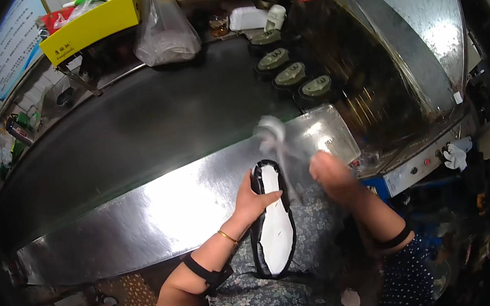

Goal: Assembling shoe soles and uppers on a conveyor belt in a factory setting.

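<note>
My left hand (256, 198) is closed round the middle of a shoe (278, 242), which is turned sole side up. Its white bottom faces me, with a gathered black edge folded in round it. The thumb lies across the narrow waist of the white bottom. To the right of the shoe, and apart from it, my right hand (332, 173) is smeared by motion. Its fingers look curled, but whether they hold anything I cannot make out. Just beyond the toe end is a blurred whitish thing (271, 132), its kind unclear.
A shiny metal ledge (126, 219) runs along a dark conveyor belt (152, 121). Several black shoes with greenish tops (289, 75) stand on the belt at the right, by a metal hood (422, 21). A yellow box (91, 26) and a plastic bag (167, 36) are beyond the belt.
</note>
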{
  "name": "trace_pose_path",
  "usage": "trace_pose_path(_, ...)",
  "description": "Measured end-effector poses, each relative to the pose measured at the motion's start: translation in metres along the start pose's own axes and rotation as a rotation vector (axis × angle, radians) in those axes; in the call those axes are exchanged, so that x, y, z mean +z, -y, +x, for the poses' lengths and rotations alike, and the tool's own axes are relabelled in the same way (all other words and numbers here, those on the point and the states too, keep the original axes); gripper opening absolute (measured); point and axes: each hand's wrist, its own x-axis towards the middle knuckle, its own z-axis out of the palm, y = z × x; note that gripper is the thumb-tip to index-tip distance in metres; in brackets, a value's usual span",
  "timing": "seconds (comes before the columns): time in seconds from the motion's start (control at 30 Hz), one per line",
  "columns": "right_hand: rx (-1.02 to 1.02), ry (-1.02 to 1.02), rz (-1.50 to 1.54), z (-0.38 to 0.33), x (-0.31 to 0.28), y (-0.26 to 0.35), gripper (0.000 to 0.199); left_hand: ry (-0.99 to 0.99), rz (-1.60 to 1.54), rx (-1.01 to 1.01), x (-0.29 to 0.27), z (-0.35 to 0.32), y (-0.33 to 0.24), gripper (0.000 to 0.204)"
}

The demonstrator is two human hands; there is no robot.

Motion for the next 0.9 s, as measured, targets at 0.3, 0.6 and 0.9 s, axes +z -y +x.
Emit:
trace_pose_path(0.3, -0.579, -0.686, 0.692, 0.021, -0.081, 0.021, 0.063, 0.102, 0.064, -0.109, 0.002, -0.006, -0.033, 0.107)
trace_pose_path(0.6, -0.231, -0.373, 1.162, 0.0, -0.044, 0.048, 0.031, 0.179, -0.146, -0.215, -0.005, -0.093, -0.031, 0.106)
trace_pose_path(0.9, -0.124, -0.289, 0.685, -0.009, -0.033, 0.104, 0.034, 0.218, 0.089, -0.201, -0.024, -0.097, -0.046, 0.105)
